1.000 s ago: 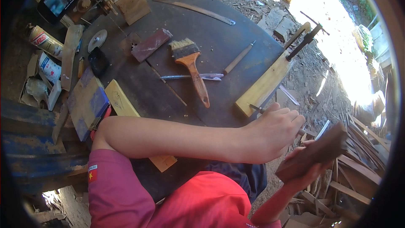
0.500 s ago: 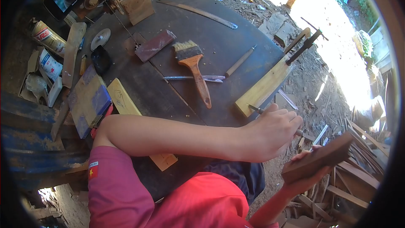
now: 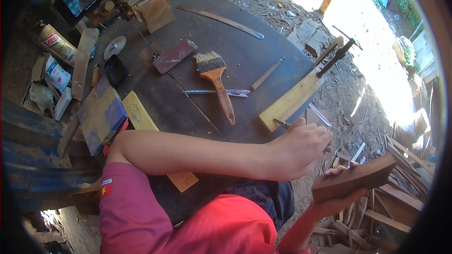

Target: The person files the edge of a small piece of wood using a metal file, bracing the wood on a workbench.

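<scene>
Closed around a chisel-like tool [image 3: 281,123] is our left hand [image 3: 303,153], with fingers wrapped about its handle, while our right hand [image 3: 343,201] grips a dark wooden block [image 3: 355,178] from beneath, its fingertips showing over the far edge. From our left hand, the broad dark table [image 3: 263,56] spreads between nine and twelve o'clock. The pale board [image 3: 292,101] lies lengthwise on it, its near end just beyond that hand towards eleven o'clock and its far end towards one. At one o'clock a dark clamp [image 3: 336,57] appears to hold that far end down, so we judge the board already secured. The block is at four o'clock, raised clear of the board and apart from the tool. The tool's tip, at eleven o'clock, seems to meet the board's face near its near end. We can make out no finished cut there; the work looks to be at an early stage, with most of the upper face seemingly uncut, though we cannot tell how much remains. At ten o'clock a brush [image 3: 216,84] rests on the table, well apart from both hands.
</scene>
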`<state>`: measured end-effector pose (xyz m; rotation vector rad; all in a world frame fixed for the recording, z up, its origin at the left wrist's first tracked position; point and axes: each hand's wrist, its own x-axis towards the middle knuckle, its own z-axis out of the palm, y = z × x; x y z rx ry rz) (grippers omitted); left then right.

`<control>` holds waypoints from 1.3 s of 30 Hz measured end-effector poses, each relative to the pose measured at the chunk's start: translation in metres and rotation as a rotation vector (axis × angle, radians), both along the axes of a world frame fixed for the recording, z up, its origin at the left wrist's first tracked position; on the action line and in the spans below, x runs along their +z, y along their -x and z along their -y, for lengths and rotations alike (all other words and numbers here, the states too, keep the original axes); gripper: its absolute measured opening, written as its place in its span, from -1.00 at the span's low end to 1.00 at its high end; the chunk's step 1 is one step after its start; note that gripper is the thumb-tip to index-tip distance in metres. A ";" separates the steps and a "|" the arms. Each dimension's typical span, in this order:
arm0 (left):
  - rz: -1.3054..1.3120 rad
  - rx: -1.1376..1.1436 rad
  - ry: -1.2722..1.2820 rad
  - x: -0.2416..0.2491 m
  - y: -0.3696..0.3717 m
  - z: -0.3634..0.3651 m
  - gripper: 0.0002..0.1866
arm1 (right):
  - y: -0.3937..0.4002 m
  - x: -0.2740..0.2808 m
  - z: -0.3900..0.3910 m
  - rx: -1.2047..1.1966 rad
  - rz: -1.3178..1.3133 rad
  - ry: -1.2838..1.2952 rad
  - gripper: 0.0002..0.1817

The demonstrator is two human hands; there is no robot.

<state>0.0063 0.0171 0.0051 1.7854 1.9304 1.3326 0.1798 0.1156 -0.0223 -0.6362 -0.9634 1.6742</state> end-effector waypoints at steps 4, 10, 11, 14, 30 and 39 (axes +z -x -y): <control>-0.074 0.026 0.070 0.005 0.001 0.004 -0.88 | -0.002 -0.016 0.018 0.196 0.390 -0.345 0.01; -0.055 0.025 0.028 0.002 0.004 0.002 -0.86 | -0.004 0.004 0.003 0.117 0.136 -0.163 -0.17; -0.032 0.028 0.029 0.002 0.003 0.001 -0.85 | 0.002 0.007 0.005 0.056 0.000 -0.130 -0.23; 0.023 0.021 0.028 0.004 0.003 0.003 -0.82 | 0.014 0.008 0.024 -0.037 -0.074 0.000 -0.20; -0.348 -0.006 0.032 0.000 -0.001 0.008 -0.74 | -0.014 -0.025 0.015 0.030 0.510 -0.309 -0.22; -0.338 -0.006 -0.022 0.002 -0.004 0.006 -0.75 | -0.006 -0.019 0.019 0.030 0.534 -0.333 -0.20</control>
